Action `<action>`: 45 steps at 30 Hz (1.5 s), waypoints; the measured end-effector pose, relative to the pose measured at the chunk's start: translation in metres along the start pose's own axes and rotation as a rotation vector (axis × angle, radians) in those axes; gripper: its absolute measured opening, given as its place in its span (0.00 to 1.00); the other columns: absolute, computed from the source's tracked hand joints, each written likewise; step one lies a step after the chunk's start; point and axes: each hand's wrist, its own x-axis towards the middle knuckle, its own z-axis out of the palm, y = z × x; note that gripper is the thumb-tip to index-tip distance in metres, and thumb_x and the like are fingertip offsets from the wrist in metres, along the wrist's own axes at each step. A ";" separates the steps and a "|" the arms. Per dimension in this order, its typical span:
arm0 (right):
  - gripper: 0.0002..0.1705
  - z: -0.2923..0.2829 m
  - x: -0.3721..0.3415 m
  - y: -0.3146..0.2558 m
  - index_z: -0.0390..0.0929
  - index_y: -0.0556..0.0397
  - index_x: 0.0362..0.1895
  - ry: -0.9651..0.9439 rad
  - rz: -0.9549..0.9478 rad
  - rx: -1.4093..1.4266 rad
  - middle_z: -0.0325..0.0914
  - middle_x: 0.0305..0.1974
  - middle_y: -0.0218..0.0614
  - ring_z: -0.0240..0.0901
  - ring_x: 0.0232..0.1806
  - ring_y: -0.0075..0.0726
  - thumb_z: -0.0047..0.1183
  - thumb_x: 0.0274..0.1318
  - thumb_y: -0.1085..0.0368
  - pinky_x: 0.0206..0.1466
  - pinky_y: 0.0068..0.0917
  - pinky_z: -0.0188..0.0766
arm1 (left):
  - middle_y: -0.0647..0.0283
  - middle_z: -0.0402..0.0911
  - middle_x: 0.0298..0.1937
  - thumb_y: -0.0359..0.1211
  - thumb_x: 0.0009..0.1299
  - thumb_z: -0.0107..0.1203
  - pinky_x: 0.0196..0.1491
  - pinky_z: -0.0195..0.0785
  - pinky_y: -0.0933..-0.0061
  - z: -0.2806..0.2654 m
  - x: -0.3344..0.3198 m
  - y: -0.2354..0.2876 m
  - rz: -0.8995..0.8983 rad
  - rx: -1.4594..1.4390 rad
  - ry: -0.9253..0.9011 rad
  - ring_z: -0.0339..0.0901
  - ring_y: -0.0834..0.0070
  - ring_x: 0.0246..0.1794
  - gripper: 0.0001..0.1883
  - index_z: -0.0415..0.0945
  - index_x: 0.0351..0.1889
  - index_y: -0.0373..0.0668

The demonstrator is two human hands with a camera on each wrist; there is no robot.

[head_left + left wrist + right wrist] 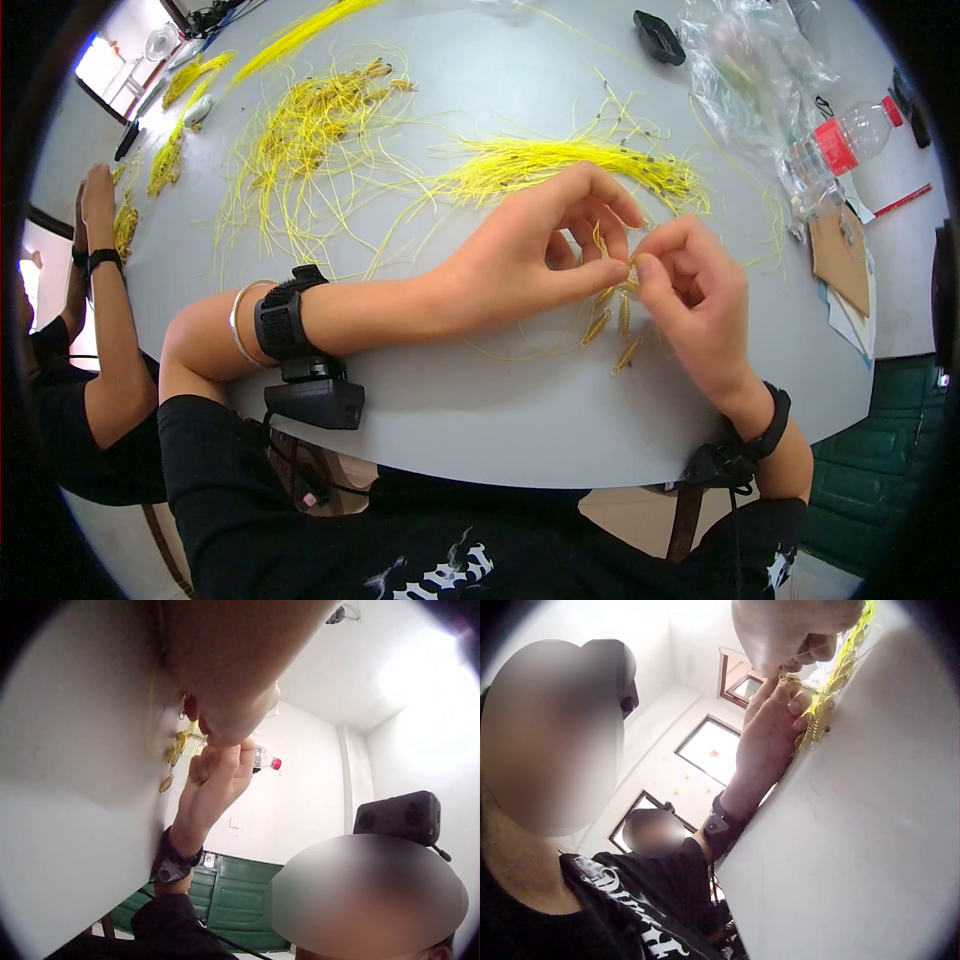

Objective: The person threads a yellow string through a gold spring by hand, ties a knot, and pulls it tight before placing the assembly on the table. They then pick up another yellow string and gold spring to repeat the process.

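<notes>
Several small gold coiled pieces (625, 313) on thin yellow line hang beneath the fingertips in the head view. My left hand (545, 245) pinches the line between thumb and a finger. My right hand (697, 300) meets it from the right, its thumb and forefinger pinching the same line. In the left wrist view the coiled pieces (174, 750) dangle beside my right hand (217, 776). The right wrist view shows my left hand (769, 727) with coiled pieces (819, 724) near its fingertips. Fingers partly hide the pinched spot.
Behind my hands lies a bundle of yellow lines (570, 165); a tangled yellow pile (310, 130) is left of it. A plastic bag (750, 70), a bottle (845, 140) and cardboard (840, 255) are at the right. Another person's arm (110, 290) is at the left edge.
</notes>
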 end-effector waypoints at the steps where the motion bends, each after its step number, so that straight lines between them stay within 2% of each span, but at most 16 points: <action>1: 0.02 0.000 0.000 0.000 0.67 0.55 0.31 0.031 -0.007 0.007 0.63 0.16 0.19 0.54 0.17 0.06 0.47 0.54 0.74 0.18 0.11 0.47 | 0.70 0.70 0.37 0.26 0.61 0.56 0.35 0.64 0.85 0.000 -0.001 0.003 -0.026 -0.015 -0.029 0.68 0.87 0.37 0.17 0.67 0.47 0.41; 5: 0.01 -0.002 0.002 0.001 0.67 0.55 0.32 0.062 -0.032 -0.007 0.63 0.16 0.19 0.53 0.17 0.07 0.46 0.56 0.73 0.19 0.11 0.47 | 0.70 0.69 0.36 0.26 0.62 0.55 0.36 0.64 0.86 0.001 -0.002 0.004 -0.040 0.001 -0.088 0.67 0.89 0.36 0.16 0.66 0.48 0.41; 11: 0.02 -0.002 0.002 0.003 0.70 0.56 0.34 0.057 -0.040 0.011 0.64 0.17 0.19 0.53 0.18 0.07 0.49 0.57 0.71 0.19 0.11 0.46 | 0.70 0.68 0.36 0.26 0.64 0.54 0.37 0.63 0.86 0.002 -0.002 0.000 -0.019 -0.153 -0.008 0.67 0.88 0.37 0.16 0.64 0.49 0.41; 14: 0.03 -0.003 0.002 0.003 0.71 0.55 0.34 -0.028 -0.019 0.044 0.64 0.17 0.19 0.53 0.18 0.07 0.50 0.56 0.70 0.19 0.11 0.46 | 0.71 0.68 0.36 0.27 0.64 0.54 0.38 0.63 0.86 0.000 -0.001 -0.001 -0.025 -0.117 0.025 0.67 0.88 0.38 0.17 0.64 0.49 0.41; 17: 0.02 0.000 0.001 0.004 0.70 0.55 0.33 0.004 -0.056 0.036 0.64 0.17 0.19 0.53 0.18 0.06 0.50 0.56 0.71 0.19 0.11 0.46 | 0.71 0.69 0.36 0.28 0.64 0.55 0.38 0.63 0.86 0.000 -0.002 0.001 -0.047 -0.122 -0.002 0.67 0.88 0.38 0.17 0.63 0.50 0.42; 26: 0.02 -0.001 0.001 0.002 0.67 0.54 0.32 0.082 -0.078 0.012 0.64 0.17 0.20 0.54 0.18 0.06 0.47 0.56 0.72 0.19 0.11 0.47 | 0.71 0.72 0.37 0.28 0.64 0.54 0.36 0.63 0.85 -0.001 -0.001 0.004 -0.076 -0.036 -0.070 0.68 0.89 0.34 0.08 0.69 0.39 0.40; 29: 0.02 -0.002 0.001 0.002 0.67 0.54 0.33 0.068 -0.092 -0.013 0.64 0.17 0.20 0.54 0.17 0.07 0.47 0.56 0.72 0.19 0.11 0.47 | 0.72 0.72 0.36 0.29 0.64 0.54 0.38 0.63 0.84 -0.003 -0.001 0.003 -0.035 -0.007 -0.085 0.68 0.87 0.35 0.06 0.70 0.37 0.41; 35: 0.03 0.000 0.001 0.006 0.67 0.55 0.33 0.078 -0.167 -0.055 0.66 0.18 0.22 0.55 0.18 0.08 0.48 0.57 0.73 0.20 0.12 0.49 | 0.69 0.70 0.38 0.30 0.63 0.54 0.45 0.62 0.79 -0.007 -0.001 0.004 -0.025 -0.192 -0.112 0.66 0.83 0.42 0.05 0.71 0.34 0.42; 38: 0.02 0.002 0.001 0.005 0.67 0.55 0.34 0.103 -0.183 -0.056 0.66 0.18 0.23 0.55 0.18 0.09 0.48 0.57 0.73 0.20 0.12 0.49 | 0.67 0.68 0.39 0.33 0.64 0.52 0.50 0.59 0.75 -0.006 -0.002 0.007 -0.006 -0.313 -0.160 0.64 0.79 0.46 0.05 0.71 0.33 0.42; 41: 0.03 0.000 0.002 0.006 0.69 0.56 0.36 0.097 -0.166 -0.050 0.65 0.18 0.23 0.55 0.18 0.10 0.48 0.57 0.73 0.20 0.13 0.50 | 0.65 0.68 0.39 0.36 0.65 0.50 0.55 0.53 0.73 -0.009 0.001 0.006 0.198 -0.132 -0.252 0.62 0.77 0.49 0.07 0.70 0.33 0.43; 45: 0.04 -0.002 0.003 0.000 0.72 0.56 0.37 0.067 -0.138 -0.114 0.65 0.17 0.24 0.55 0.18 0.12 0.49 0.56 0.72 0.20 0.14 0.50 | 0.66 0.69 0.40 0.39 0.65 0.48 0.56 0.51 0.73 -0.009 0.000 -0.001 -0.012 -0.533 -0.090 0.62 0.77 0.49 0.09 0.70 0.36 0.45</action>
